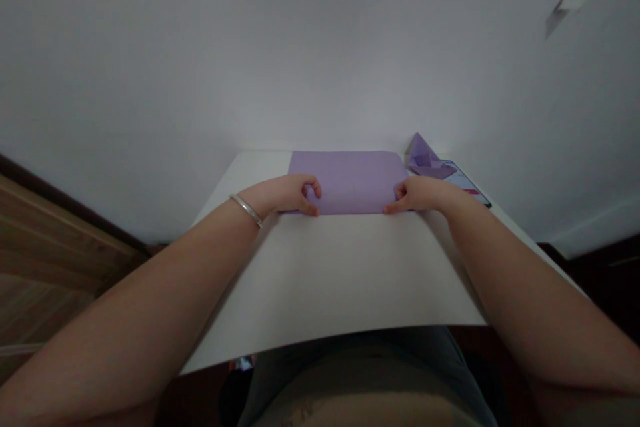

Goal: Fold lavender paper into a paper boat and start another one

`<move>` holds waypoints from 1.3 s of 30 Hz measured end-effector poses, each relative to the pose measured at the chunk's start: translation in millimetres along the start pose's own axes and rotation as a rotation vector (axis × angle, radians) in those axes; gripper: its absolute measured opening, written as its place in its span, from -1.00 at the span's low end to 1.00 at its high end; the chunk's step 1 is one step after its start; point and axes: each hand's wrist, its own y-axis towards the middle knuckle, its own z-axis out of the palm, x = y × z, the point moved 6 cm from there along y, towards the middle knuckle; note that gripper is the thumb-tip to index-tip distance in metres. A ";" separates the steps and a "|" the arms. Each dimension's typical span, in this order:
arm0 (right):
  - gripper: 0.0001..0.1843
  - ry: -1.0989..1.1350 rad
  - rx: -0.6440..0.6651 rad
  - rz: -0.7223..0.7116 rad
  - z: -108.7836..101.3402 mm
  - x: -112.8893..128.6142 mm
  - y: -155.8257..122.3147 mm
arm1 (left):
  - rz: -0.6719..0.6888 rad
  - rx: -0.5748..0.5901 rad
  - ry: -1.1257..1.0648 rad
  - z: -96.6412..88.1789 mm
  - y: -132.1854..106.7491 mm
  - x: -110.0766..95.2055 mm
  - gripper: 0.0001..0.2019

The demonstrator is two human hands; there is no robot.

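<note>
A purple sheet of paper (353,177) lies on the white table near the wall, its long near edge straight and its far right corner rounded. My left hand (297,193), with a silver bangle on the wrist, is at the left end of that near edge, thumb along the edge and fingers curled over the paper. At the right end, my right hand (413,194) holds the paper the same way, thumb at the edge and fingers bent. I cannot tell whether the sheet is folded in layers. Just beyond my right hand stands a folded purple paper boat (427,159).
A phone (465,181) with a lit screen lies partly under the boat at the table's right edge. The white table (345,273) meets a pale wall (320,47). Wooden furniture (55,233) stands at the left. Something pale hangs on the wall at upper right.
</note>
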 end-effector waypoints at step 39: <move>-0.95 0.311 -0.756 -0.323 -42.3 56.1 -28.7 | 0.175 -0.561 -0.127 -20.4 -17.6 -40.2 -0.88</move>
